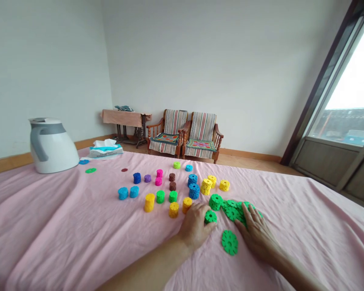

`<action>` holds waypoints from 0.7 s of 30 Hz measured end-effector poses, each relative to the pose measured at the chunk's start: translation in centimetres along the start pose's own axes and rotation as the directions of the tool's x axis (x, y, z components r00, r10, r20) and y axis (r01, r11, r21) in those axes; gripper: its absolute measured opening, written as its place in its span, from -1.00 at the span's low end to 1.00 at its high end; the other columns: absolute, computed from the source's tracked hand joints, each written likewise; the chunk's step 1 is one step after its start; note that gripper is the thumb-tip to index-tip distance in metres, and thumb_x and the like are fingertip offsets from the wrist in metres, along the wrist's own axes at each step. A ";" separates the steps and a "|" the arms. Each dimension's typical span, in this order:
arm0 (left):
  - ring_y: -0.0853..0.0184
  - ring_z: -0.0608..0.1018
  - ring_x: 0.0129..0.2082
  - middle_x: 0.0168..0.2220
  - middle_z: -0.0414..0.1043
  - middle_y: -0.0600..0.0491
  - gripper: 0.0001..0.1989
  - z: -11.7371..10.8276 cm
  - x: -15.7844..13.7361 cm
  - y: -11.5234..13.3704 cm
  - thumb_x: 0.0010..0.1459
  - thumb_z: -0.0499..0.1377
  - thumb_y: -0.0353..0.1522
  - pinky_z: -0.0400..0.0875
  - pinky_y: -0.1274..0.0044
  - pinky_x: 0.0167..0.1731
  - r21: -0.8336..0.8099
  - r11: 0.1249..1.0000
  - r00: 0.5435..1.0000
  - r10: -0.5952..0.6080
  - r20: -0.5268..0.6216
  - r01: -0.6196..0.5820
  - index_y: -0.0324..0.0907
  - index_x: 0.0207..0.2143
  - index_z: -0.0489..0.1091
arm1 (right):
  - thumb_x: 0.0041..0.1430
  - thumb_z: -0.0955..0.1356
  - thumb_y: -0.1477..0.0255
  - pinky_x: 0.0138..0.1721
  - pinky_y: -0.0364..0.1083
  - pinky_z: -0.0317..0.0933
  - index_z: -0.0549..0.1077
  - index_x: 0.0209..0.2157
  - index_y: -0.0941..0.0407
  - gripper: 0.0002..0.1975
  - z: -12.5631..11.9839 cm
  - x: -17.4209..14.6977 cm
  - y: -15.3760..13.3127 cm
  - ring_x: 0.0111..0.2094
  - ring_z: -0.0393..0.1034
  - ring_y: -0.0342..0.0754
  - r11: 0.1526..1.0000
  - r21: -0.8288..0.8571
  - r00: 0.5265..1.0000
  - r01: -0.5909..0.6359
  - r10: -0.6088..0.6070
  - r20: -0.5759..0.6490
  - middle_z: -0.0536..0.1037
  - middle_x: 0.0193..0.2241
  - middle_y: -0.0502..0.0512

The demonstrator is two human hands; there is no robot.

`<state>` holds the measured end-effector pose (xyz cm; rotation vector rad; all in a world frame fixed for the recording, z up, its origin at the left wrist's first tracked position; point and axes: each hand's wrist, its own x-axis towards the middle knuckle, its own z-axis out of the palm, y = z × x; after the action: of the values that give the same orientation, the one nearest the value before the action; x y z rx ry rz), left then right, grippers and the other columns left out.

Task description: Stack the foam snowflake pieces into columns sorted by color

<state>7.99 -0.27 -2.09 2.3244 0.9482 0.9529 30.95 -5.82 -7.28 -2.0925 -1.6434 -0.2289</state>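
Note:
My left hand is closed round a small stack of green notched discs, thumb at the near side and fingers at the far side. Just beyond it stands a taller stack of green discs. My right hand lies flat with fingers stretched over a loose spread of green discs, touching them. One larger-looking green disc lies flat between my wrists. Left of my left hand are short orange-yellow stacks, and another orange-yellow stack stands close to its knuckles.
Several sorted stacks stand beyond: blue, yellow, brown, pink and light blue. A white kettle and a tissue pack stand at left on the pink cloth. Two wooden chairs are behind.

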 end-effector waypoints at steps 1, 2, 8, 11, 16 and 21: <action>0.18 0.45 -0.17 -0.26 0.47 0.03 -0.82 0.0 0.0 0.0 -0.06 0.24 -0.47 0.29 0.39 -0.14 -0.003 1.000 1.000 -0.003 0.007 0.003 -0.15 -0.33 0.41 | 0.19 0.17 0.17 0.13 0.29 0.08 0.17 0.18 0.22 -0.40 -0.3 -0.2 -0.1 0.23 0.04 0.28 0.999 0.016 0.998 0.034 -0.034 -0.048 0.25 0.17 0.37; 0.18 0.45 -0.17 -0.26 0.47 0.03 -0.82 0.0 0.0 0.0 -0.07 0.24 -0.47 0.29 0.39 -0.14 -0.008 1.000 1.000 -0.008 0.012 0.008 -0.15 -0.34 0.41 | 0.20 0.19 0.20 0.09 0.28 0.13 0.22 0.14 0.17 -0.46 -0.8 -0.5 -0.3 0.18 0.13 0.27 0.995 0.041 0.992 0.089 -0.085 -0.098 0.30 0.13 0.35; 0.18 0.43 -0.14 -0.23 0.45 0.03 -0.80 -0.1 0.2 -0.1 -0.05 0.25 -0.45 0.27 0.39 -0.11 -0.020 1.000 1.000 -0.005 0.015 0.006 -0.14 -0.30 0.41 | 0.18 0.27 0.38 -0.18 -0.01 0.34 0.44 -0.19 -0.01 -0.82 -4.4 -4.3 -4.1 -0.17 0.40 0.03 0.854 0.224 0.880 0.470 -0.471 -0.053 0.48 -0.21 0.12; 0.18 0.43 -0.13 -0.23 0.45 0.03 -0.82 0.0 0.1 -0.2 -0.05 0.25 -0.45 0.26 0.38 -0.10 -0.016 1.000 1.000 0.006 0.002 -0.006 -0.14 -0.32 0.41 | 0.20 0.25 0.41 -0.23 -0.06 0.33 0.46 -0.25 -0.01 -0.84 -5.2 -4.6 -5.2 -0.24 0.41 -0.01 0.859 0.234 0.875 0.456 -0.480 0.056 0.50 -0.25 0.09; 0.17 0.43 -0.13 -0.25 0.45 0.03 -0.80 0.2 0.2 -0.2 -0.09 0.28 -0.46 0.27 0.38 -0.10 -0.038 0.999 1.000 -0.013 -0.007 0.013 -0.15 -0.34 0.40 | 0.20 0.25 0.38 -0.23 0.01 0.29 0.44 -0.26 0.06 -0.84 -4.6 -1.6 -3.4 -0.26 0.39 0.03 0.909 0.180 0.926 0.377 -0.375 -0.046 0.48 -0.30 0.12; 0.16 0.43 -0.13 -0.25 0.45 0.03 -0.76 0.0 0.2 -0.2 -0.10 0.29 -0.47 0.28 0.37 -0.11 -0.054 0.998 1.000 -0.023 0.000 0.023 -0.15 -0.31 0.40 | 0.17 0.25 0.35 -0.22 0.02 0.25 0.44 -0.21 0.11 -0.78 -4.0 1.3 -3.2 -0.23 0.37 0.09 0.969 0.072 0.971 0.238 -0.235 -0.043 0.47 -0.27 0.18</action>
<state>8.05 -0.02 -2.11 2.2636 0.9354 0.9578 28.87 -5.98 -2.41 -1.8249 -1.8508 -0.2715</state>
